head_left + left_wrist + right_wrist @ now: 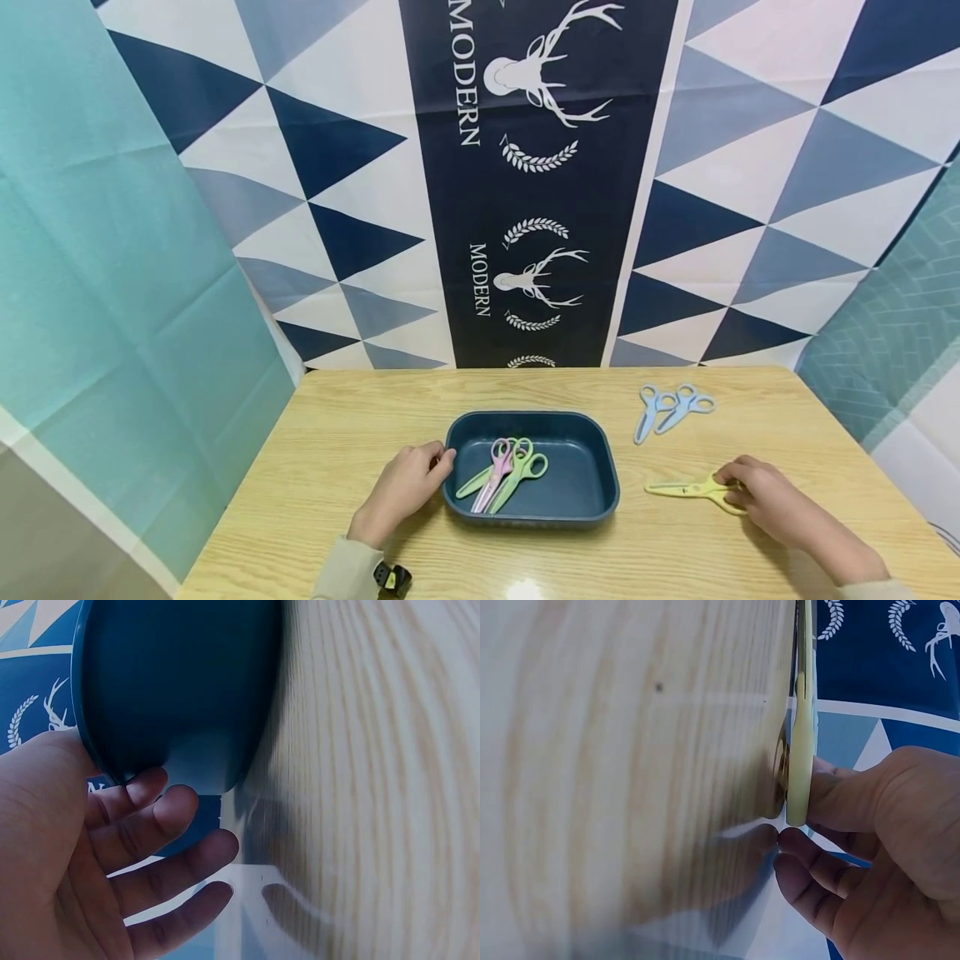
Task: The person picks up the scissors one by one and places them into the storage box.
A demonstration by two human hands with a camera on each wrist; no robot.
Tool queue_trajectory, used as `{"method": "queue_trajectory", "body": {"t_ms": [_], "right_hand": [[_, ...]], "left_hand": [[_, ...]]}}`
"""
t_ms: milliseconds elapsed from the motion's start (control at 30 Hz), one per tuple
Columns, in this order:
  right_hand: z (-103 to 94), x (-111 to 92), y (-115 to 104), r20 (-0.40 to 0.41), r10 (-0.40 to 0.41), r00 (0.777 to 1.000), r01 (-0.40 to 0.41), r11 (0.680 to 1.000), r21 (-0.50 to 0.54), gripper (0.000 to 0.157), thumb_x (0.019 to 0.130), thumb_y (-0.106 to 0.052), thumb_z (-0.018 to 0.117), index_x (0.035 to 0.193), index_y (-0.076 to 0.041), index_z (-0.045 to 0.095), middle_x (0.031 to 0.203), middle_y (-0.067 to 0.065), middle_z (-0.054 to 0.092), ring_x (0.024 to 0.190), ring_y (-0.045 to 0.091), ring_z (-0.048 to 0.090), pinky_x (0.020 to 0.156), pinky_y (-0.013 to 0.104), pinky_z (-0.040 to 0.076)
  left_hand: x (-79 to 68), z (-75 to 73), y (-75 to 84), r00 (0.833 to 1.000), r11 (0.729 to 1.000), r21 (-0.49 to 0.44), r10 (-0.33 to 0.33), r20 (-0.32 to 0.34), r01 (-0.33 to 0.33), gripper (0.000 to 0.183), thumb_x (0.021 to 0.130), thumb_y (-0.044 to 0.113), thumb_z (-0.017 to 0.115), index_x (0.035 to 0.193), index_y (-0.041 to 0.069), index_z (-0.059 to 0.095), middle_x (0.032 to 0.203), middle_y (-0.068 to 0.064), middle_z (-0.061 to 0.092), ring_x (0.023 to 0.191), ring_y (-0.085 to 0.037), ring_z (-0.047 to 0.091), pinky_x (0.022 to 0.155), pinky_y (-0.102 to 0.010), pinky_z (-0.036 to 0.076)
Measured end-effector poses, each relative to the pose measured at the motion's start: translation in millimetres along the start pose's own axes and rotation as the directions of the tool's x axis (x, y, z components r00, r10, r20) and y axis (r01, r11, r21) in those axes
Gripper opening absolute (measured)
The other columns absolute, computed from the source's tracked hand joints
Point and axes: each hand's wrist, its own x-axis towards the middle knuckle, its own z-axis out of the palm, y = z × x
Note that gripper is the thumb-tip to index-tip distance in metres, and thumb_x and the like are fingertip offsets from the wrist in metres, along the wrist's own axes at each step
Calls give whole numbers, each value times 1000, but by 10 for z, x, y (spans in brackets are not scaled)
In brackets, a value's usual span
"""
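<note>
My left hand [408,486] grips the left rim of a dark blue plastic bin [573,467], thumb at the rim and a fingertip against the outer wall. In the left wrist view the other fingers of that hand [112,847] are loosely bent beside the bin [180,682]. Inside the bin lie pink scissors [495,475] and green scissors [516,475], partly overlapping on its left side. To the right, my right hand [772,504] pinches yellow scissors [686,490] by the handle, their blades pointing left. The right wrist view shows the yellow scissors [801,765] edge-on, close above the tabletop.
Two pairs of light blue scissors [651,412] lie side by side at the back right of the wooden table [360,408]. A patterned cloth [540,192] hangs behind the table's far edge. A dark watch [392,579] is at my left wrist.
</note>
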Motion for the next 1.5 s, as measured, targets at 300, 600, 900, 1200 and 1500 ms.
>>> {"method": "queue_trajectory", "body": {"t_ms": [300,600,900,1200,1500], "right_hand": [[12,51,32,-110,-144,983,136,987,-80,32,67,12,82,87,-8,65,88,-4,58,74,5,54,63,30,51],[-57,145,15,-135,-184,974,173,981,-92,36,65,15,83,88,-7,65,90,-1,61,76,13,61,64,31,55],[-88,266,-6,-221,-265,938,249,963,-98,41,60,18,84,86,-6,65,87,-2,60,75,13,59,65,28,53],[-170,383,-73,-228,-290,929,271,956,-112,40,60,16,86,86,-5,65,86,1,61,74,19,61,64,29,54],[-278,511,-146,-228,-305,925,283,951,-125,41,60,19,85,87,-4,66,86,1,61,75,22,62,64,30,54]], "left_hand": [[-4,-8,1,1000,1000,-9,-6,5,6,36,108,36,53,75,21,53,58,11,40,49,-2,38,49,-20,32],[-14,-6,4,1000,1000,-2,2,-3,-2,36,107,35,53,74,22,52,57,11,40,48,-1,36,49,-20,31],[-12,0,-4,1000,1000,-1,5,-7,-5,36,108,37,52,74,22,52,57,11,40,49,-2,37,49,-20,32],[-17,-1,4,1000,1000,-1,5,-7,-5,37,108,38,52,74,22,52,57,11,41,48,-2,38,48,-20,32],[-13,-2,11,1000,1000,-4,9,-6,-9,37,108,38,52,74,22,53,57,11,41,48,-2,38,49,-20,32]]}}
